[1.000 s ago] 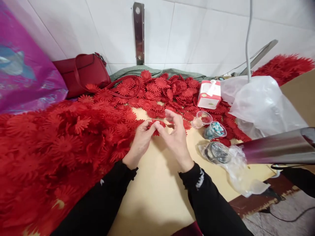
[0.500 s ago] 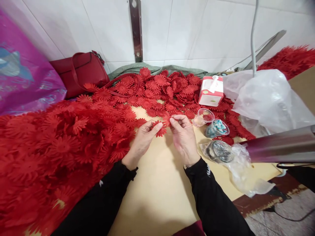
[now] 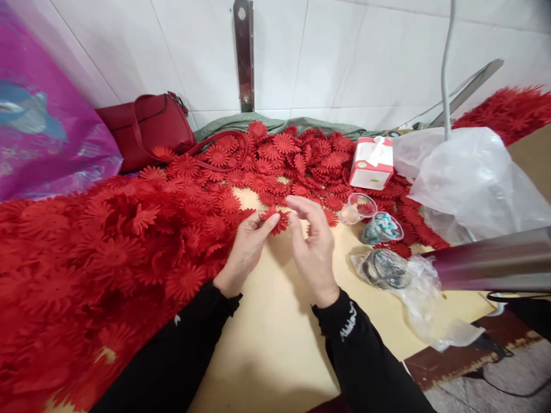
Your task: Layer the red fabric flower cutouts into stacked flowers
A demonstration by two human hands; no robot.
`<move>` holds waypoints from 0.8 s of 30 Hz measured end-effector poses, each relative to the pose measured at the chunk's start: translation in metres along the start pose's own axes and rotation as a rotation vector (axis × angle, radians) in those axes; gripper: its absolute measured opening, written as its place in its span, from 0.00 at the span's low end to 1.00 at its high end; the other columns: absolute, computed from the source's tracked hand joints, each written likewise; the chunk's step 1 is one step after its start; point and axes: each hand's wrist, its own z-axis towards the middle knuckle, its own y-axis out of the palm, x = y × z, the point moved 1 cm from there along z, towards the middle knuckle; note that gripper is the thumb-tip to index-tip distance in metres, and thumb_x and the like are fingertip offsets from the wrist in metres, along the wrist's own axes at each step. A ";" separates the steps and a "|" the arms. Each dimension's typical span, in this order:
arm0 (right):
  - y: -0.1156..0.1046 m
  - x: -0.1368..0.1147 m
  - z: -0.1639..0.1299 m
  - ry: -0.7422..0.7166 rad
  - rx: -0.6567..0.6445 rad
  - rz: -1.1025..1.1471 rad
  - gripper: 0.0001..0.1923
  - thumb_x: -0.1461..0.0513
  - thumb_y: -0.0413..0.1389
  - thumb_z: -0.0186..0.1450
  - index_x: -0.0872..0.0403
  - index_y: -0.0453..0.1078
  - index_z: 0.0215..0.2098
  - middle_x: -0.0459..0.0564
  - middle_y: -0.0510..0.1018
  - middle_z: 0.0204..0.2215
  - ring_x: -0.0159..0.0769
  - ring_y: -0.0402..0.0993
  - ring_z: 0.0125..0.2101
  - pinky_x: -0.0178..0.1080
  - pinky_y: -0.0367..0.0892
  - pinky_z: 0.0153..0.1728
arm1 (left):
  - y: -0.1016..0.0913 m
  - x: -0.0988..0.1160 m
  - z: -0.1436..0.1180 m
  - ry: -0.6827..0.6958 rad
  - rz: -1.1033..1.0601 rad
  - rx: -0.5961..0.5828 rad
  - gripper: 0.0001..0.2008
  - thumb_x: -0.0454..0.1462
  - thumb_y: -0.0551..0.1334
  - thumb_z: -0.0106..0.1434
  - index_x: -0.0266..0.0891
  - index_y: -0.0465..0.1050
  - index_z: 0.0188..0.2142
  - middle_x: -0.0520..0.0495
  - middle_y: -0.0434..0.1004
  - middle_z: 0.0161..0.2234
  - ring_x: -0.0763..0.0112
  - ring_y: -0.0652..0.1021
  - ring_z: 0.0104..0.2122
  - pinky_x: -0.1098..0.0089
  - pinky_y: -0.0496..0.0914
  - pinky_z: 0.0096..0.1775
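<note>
Worktop: pale yellow board (image 3: 275, 338), its bare part narrow, its left side buried under loose red flowers and its near edge cut off by the frame.
Sleeves: black, both run out of the bottom of the view.
Left hand: (image 3: 245, 249) thumb and fingers pinched on a red fabric flower (image 3: 278, 219), held just above the board; the fingertips cover part of the petals.
Right hand: (image 3: 313, 244) fingers loosely curled and spread, just beside the flower; whether a fingertip touches it cannot be told.
Flower heap: (image 3: 107, 252) fills the left side and carries on behind the hands; single flowers blur together near the frame edge.
Right of the hands: a crumpled clear bag (image 3: 413, 287) with a round dark thing inside, hard to make out; a shiny metal tube (image 3: 495, 267) crosses over it, its end cut off at the right.
Small cups: two clear ones (image 3: 370, 218), one with blue and white bits, contents unclear.
Farther back: a white and red box (image 3: 371, 163), a big clear plastic bag (image 3: 465, 178), a dark red handbag (image 3: 150, 129) against the tiled wall (image 3: 344, 57).
</note>
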 end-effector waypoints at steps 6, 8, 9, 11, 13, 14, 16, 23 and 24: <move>-0.016 0.032 0.005 0.400 -0.085 0.179 0.13 0.53 0.66 0.64 0.51 0.76 0.41 0.46 0.79 0.36 0.35 0.73 0.36 0.39 0.70 0.41 | 0.003 -0.005 0.003 0.032 0.017 -0.032 0.16 0.47 0.75 0.58 0.38 0.77 0.31 0.53 0.77 0.31 0.75 0.74 0.33 0.72 0.70 0.42; -0.011 0.037 0.003 0.456 -0.080 0.316 0.11 0.54 0.66 0.64 0.51 0.74 0.36 0.42 0.76 0.31 0.32 0.71 0.33 0.37 0.68 0.39 | 0.003 -0.005 0.002 0.030 0.012 -0.043 0.16 0.48 0.74 0.60 0.38 0.77 0.31 0.53 0.77 0.31 0.75 0.74 0.33 0.73 0.70 0.42; -0.009 0.039 0.002 0.466 -0.053 0.350 0.11 0.54 0.66 0.64 0.51 0.73 0.35 0.41 0.75 0.31 0.31 0.70 0.33 0.36 0.67 0.39 | 0.003 -0.005 0.002 0.023 0.003 -0.051 0.16 0.48 0.74 0.60 0.38 0.77 0.32 0.53 0.78 0.32 0.75 0.74 0.33 0.72 0.70 0.43; -0.008 0.044 0.001 0.479 0.008 0.367 0.11 0.54 0.66 0.64 0.51 0.72 0.35 0.41 0.74 0.32 0.30 0.69 0.33 0.35 0.66 0.39 | 0.003 -0.004 0.001 0.001 -0.014 -0.074 0.15 0.47 0.75 0.59 0.38 0.78 0.33 0.53 0.79 0.34 0.75 0.75 0.35 0.72 0.71 0.45; -0.010 0.049 0.000 0.487 0.082 0.373 0.12 0.54 0.66 0.64 0.50 0.70 0.35 0.40 0.73 0.31 0.30 0.68 0.32 0.34 0.65 0.38 | 0.002 -0.004 0.001 -0.009 -0.025 -0.067 0.15 0.46 0.75 0.59 0.38 0.78 0.33 0.53 0.79 0.34 0.75 0.75 0.35 0.72 0.71 0.45; -0.012 0.051 0.001 0.486 0.121 0.382 0.12 0.54 0.65 0.64 0.50 0.69 0.35 0.40 0.72 0.31 0.30 0.68 0.31 0.34 0.65 0.37 | 0.002 -0.005 0.001 -0.008 -0.026 -0.052 0.15 0.46 0.76 0.59 0.38 0.78 0.33 0.53 0.78 0.33 0.76 0.75 0.34 0.73 0.70 0.44; -0.016 0.055 0.002 0.470 0.187 0.404 0.12 0.54 0.65 0.64 0.50 0.67 0.35 0.40 0.72 0.30 0.29 0.68 0.30 0.33 0.65 0.36 | 0.000 -0.006 0.002 -0.001 -0.024 -0.013 0.15 0.46 0.75 0.59 0.38 0.77 0.32 0.54 0.77 0.32 0.77 0.74 0.33 0.74 0.70 0.42; -0.026 0.062 0.009 0.341 0.336 0.226 0.08 0.59 0.62 0.65 0.51 0.68 0.40 0.45 0.75 0.36 0.33 0.73 0.36 0.36 0.69 0.41 | 0.004 0.000 -0.001 0.192 0.113 0.145 0.12 0.46 0.70 0.66 0.39 0.76 0.37 0.52 0.76 0.34 0.75 0.74 0.34 0.73 0.71 0.41; -0.024 0.060 0.007 0.312 0.368 0.170 0.07 0.59 0.60 0.67 0.51 0.68 0.41 0.46 0.75 0.37 0.33 0.73 0.37 0.37 0.70 0.43 | 0.007 0.007 -0.001 0.293 0.174 0.220 0.12 0.45 0.70 0.66 0.40 0.75 0.38 0.52 0.76 0.35 0.74 0.75 0.34 0.72 0.71 0.41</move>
